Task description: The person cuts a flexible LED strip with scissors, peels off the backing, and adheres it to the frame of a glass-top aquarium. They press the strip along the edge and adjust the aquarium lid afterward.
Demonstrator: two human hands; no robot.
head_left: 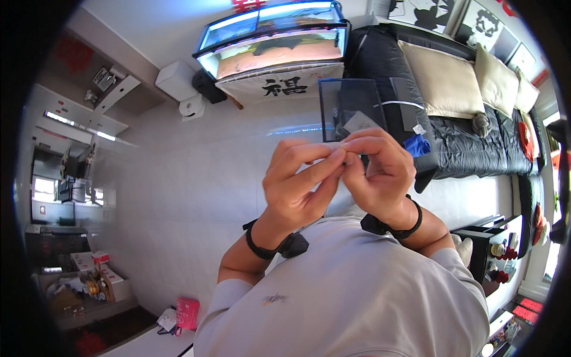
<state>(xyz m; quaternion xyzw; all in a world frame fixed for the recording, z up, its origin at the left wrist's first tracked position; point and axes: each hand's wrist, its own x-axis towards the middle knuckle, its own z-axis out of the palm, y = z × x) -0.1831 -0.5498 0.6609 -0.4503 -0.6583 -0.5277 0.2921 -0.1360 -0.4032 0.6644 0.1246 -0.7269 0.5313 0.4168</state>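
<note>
My left hand (pixel 303 179) and my right hand (pixel 382 169) are raised in front of my chest, fingertips meeting. Both are closed in a pinch, thumbs and forefingers pressed together around one spot. Whatever lies between the fingertips is too small and too covered to name. A black band with a dark block circles each wrist. Just beyond my hands stands a small glass tank (pixel 330 113) with black edges. A pale sheet (pixel 359 122) shows at the tank, partly behind my right fingers.
A lit aquarium (pixel 276 44) stands against the far wall on a cloth-draped stand. To the right is a black sofa (pixel 461 146) with cream cushions (pixel 440 77) and a blue cloth (pixel 417 145). A white bin (pixel 176 81) sits far left, and a pink bag (pixel 188 312) lies near left.
</note>
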